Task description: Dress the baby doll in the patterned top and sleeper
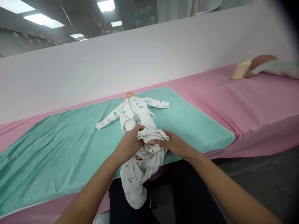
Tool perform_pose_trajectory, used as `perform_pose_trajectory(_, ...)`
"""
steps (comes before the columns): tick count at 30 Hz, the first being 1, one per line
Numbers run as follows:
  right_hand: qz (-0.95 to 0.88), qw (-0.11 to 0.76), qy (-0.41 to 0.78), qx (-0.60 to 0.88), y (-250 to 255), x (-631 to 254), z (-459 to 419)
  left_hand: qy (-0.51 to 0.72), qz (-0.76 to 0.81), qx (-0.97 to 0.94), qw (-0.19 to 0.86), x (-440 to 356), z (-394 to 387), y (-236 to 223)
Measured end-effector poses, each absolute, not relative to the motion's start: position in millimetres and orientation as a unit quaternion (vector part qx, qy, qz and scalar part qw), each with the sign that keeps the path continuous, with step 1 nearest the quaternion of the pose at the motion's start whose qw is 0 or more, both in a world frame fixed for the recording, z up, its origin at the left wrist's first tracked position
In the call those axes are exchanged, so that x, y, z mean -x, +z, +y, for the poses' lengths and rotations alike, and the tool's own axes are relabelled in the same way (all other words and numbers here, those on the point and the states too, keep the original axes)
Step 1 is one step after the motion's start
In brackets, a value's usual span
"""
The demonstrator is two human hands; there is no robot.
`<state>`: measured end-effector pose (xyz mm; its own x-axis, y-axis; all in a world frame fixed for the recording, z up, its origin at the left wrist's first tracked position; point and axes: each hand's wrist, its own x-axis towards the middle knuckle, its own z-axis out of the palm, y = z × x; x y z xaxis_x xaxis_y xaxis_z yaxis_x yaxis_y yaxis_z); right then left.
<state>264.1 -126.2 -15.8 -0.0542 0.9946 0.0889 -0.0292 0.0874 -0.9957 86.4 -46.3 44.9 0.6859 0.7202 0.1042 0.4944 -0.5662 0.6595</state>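
Note:
A baby doll (129, 94) lies on its back on a green blanket (191, 124), its head toward the wall. It wears an open white printed jacket (140, 105) with both sleeves spread outward. My left hand (133, 141) and my right hand (174, 143) grip the bunched opening of white printed baby pants (153, 155) around the doll's feet. Toes of one foot show inside the gathered cloth, near my right fingers. One leg of the pants hangs over the table's front edge, above my lap.
Pink cloth (263, 105) covers the table under the blanket. A cream-coloured bottle (241, 69) stands at the far right beside another doll (275, 67), partly cut off. A white wall (116, 65) runs along the back, with a window or mirror above it.

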Motion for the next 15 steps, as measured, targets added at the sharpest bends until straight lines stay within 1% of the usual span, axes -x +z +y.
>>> perform_pose_trajectory(3, -0.526, 0.492, 0.55, 0.423, -9, -271, -123, 0.202, 0.35, -0.869, 0.286, -91, -39, 42)
perform_pose_trajectory(6, -0.513, 0.496, 0.557, 0.424, -4, -275, -119, 0.206, 0.355, -0.865, 0.288, -96, -38, 41)
perform_pose_trajectory(9, -0.517, 0.507, 0.546, 0.422, 0, -276, -114, 0.224, 0.344, -0.849, 0.333, -99, -41, 45)
perform_pose_trajectory(11, -0.53, 0.5, 0.547, 0.412, 2, -279, -109, 0.221, 0.334, -0.837, 0.374, -99, -40, 51)
perform_pose_trajectory(13, -0.554, 0.475, 0.552, 0.403, 7, -288, -99, 0.22, 0.324, -0.826, 0.405, -98, -34, 58)
perform_pose_trajectory(15, -0.597, 0.426, 0.552, 0.397, 14, -300, -84, 0.215, 0.306, -0.813, 0.446, -97, -21, 65)
